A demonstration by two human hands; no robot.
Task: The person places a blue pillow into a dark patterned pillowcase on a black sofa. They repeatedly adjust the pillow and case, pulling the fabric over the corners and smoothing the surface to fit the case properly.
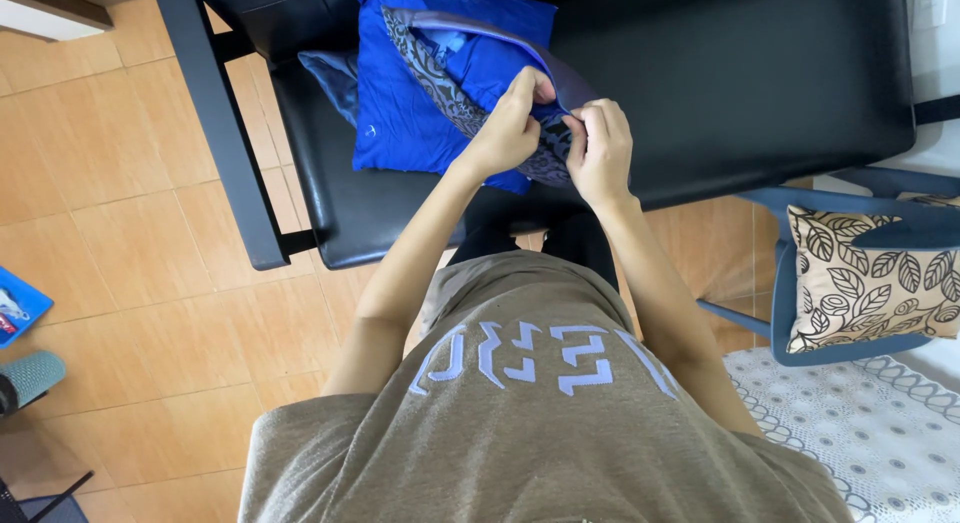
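A bright blue cushion (400, 113) lies on a black leather sofa (760, 73), partly inside a dark patterned cushion cover (440, 73). My left hand (512, 123) pinches the open edge of the cover from the left. My right hand (600, 148) pinches the same edge just to the right, fingers curled on the fabric. Both hands meet at the cover's near corner, and what lies between the fingertips is hidden.
The sofa's black frame (215, 123) stands on a tan tiled floor (120, 183). A blue chair (800, 283) with a leaf-patterned cushion (870, 278) is at the right. A white patterned mat (880, 433) lies bottom right. A blue flat object (15, 308) is at the left edge.
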